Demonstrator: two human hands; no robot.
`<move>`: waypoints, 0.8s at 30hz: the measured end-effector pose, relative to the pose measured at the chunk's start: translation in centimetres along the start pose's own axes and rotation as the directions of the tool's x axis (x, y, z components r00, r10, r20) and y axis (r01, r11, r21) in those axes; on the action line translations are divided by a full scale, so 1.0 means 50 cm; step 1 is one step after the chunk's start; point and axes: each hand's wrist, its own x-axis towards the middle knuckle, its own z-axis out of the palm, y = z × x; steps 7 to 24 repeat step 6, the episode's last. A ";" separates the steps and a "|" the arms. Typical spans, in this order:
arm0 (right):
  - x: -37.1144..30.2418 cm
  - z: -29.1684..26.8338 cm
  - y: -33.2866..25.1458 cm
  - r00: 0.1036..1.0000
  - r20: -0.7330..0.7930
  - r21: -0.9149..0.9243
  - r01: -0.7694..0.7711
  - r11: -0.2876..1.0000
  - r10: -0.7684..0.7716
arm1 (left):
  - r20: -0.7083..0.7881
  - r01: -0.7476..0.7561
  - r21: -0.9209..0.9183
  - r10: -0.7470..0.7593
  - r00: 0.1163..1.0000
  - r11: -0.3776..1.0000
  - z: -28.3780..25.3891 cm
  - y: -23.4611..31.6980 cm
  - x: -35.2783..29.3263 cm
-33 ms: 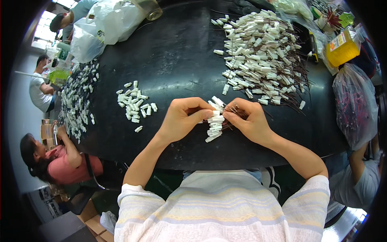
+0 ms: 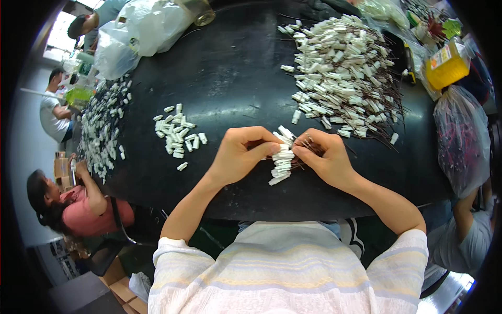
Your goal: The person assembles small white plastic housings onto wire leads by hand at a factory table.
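Observation:
Over the near part of the black table, my left hand point(image 2: 235, 154) is closed, thumb and forefinger pinching a white plastic connector. My right hand point(image 2: 329, 159) is closed round a bunch of thin dark wires point(image 2: 309, 144), close beside the left fingertips. A stack of white connectors point(image 2: 282, 163) hangs between the two hands, ends toward the left. Fingers hide where the wires enter them. Left of my hands lies a small heap of loose white connectors point(image 2: 177, 131). A large pile of white connectors with dark wires point(image 2: 340, 73) lies ahead to the right.
More white pieces point(image 2: 102, 128) spread along the table's left side, near a person in pink point(image 2: 86, 206). White plastic bags point(image 2: 151, 29) sit at the far left. At right are a yellow liquid bottle point(image 2: 447, 65), a clear bag of pinkish wires point(image 2: 460, 141) and another person's arm point(image 2: 465, 214).
The whole view has shifted very slightly. My hands keep the same hold on the connectors and wires.

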 end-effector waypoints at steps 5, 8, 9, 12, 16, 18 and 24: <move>-0.002 0.003 -0.003 1.000 0.002 0.037 0.013 0.999 -0.013 | -0.020 -0.239 0.234 0.251 0.968 0.942 0.013 0.003 -0.006; -0.001 -0.001 0.000 1.000 0.022 0.037 0.003 0.999 -0.004 | 0.005 -0.206 0.208 0.209 0.978 0.956 0.010 0.002 -0.004; -0.001 -0.001 0.000 1.000 0.022 0.037 0.003 0.999 -0.004 | 0.005 -0.206 0.208 0.209 0.978 0.956 0.010 0.002 -0.004; -0.001 -0.001 0.000 1.000 0.022 0.037 0.003 0.999 -0.004 | 0.005 -0.206 0.208 0.209 0.978 0.956 0.010 0.002 -0.004; -0.001 -0.001 0.000 1.000 0.022 0.037 0.003 0.999 -0.004 | 0.005 -0.206 0.208 0.209 0.978 0.956 0.010 0.002 -0.004; -0.001 -0.001 0.000 1.000 0.022 0.037 0.003 0.999 -0.004 | 0.005 -0.206 0.208 0.209 0.978 0.956 0.010 0.002 -0.004; -0.001 -0.001 0.000 1.000 0.022 0.037 0.003 0.999 -0.004 | 0.005 -0.206 0.208 0.209 0.978 0.956 0.010 0.002 -0.004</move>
